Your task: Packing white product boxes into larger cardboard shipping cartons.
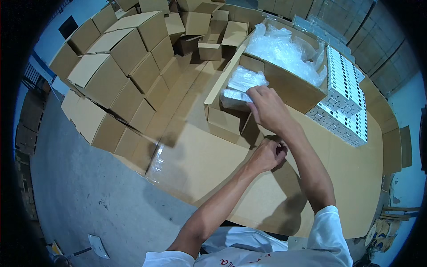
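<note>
My right hand (269,109) is closed on the end of a flat packet in clear plastic wrap (235,99). That packet is at the near side of an open cardboard box (222,125), beside another wrapped packet (246,79). The box's near flaps stand open. My left hand (266,155) is lower, close to my right wrist and just over the cardboard-covered table (213,153). Its fingers are curled together, and whatever they may hold is hidden.
Behind the box, a larger carton (289,84) is heaped with clear plastic bags (289,51). White perforated blocks (342,107) are stacked at the right. Rows of small brown boxes (111,71) line the left edge. Several open boxes (211,40) are piled at the back.
</note>
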`<control>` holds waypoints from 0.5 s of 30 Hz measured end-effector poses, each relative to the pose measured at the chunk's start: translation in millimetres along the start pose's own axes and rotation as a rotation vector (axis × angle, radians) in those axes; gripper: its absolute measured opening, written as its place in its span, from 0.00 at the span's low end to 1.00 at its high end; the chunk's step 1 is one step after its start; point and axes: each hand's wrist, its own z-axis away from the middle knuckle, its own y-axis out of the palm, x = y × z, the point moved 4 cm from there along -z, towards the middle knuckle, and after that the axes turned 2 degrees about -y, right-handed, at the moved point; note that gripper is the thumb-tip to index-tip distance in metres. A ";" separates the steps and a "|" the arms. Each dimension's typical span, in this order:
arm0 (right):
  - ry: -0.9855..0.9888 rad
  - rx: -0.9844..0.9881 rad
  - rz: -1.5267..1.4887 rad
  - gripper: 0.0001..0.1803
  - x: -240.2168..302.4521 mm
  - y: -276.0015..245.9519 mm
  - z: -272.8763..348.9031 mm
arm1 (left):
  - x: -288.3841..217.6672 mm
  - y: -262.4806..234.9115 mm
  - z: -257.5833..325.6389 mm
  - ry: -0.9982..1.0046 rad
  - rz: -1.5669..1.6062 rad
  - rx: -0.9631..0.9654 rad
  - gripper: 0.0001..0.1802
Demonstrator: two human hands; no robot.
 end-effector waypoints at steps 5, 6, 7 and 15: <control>0.105 -0.180 0.044 0.15 -3.0 11.1 0.4 | 10.1 10.8 -11.3 0.242 -0.118 -0.131 0.24; 0.107 -0.180 0.043 0.15 0.8 11.7 -1.1 | 12.6 11.5 -11.7 0.241 -0.118 -0.130 0.24; 0.146 -0.176 0.038 0.14 5.0 11.0 -2.6 | 14.0 11.6 -11.1 0.272 -0.114 -0.143 0.23; 0.156 -0.277 0.166 0.11 6.3 28.4 -0.6 | 3.9 2.5 -5.1 0.302 0.107 -0.113 0.21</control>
